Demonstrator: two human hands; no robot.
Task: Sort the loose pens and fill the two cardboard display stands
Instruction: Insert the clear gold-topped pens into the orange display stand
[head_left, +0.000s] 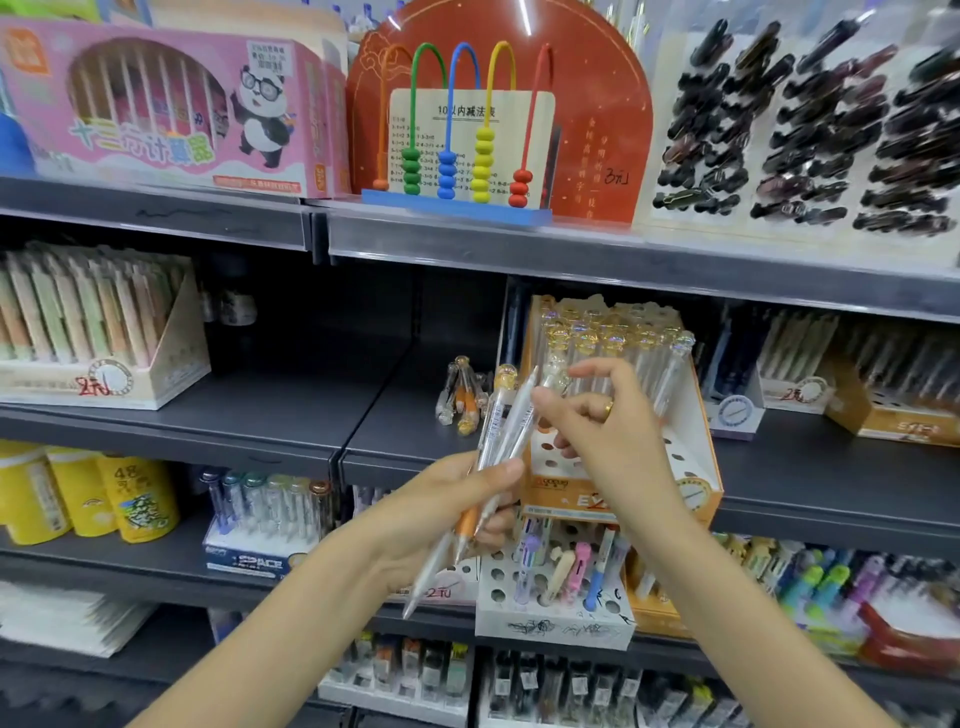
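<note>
My left hand (457, 499) grips a small bunch of clear pens (493, 447) with orange grips, slanting up to the right. My right hand (597, 415) pinches the top of a clear pen (553, 382) from that bunch, just in front of the orange cardboard display stand (701, 467). That stand holds several clear gold-topped pens in its back rows, and its front holes show open. A pile of loose pens (460, 397) lies on the dark shelf left of the stand. A white cardboard stand (550, 623) with a few pastel pens sits on the shelf below.
A beige stand of pastel pens (104, 332) stands at the shelf's left. More pen boxes (883, 395) stand to the right. Above, on the top shelf, are an abacus toy (457, 156) and a pink box (171, 109). Lower shelves hold yellow packs (88, 493) and more pens.
</note>
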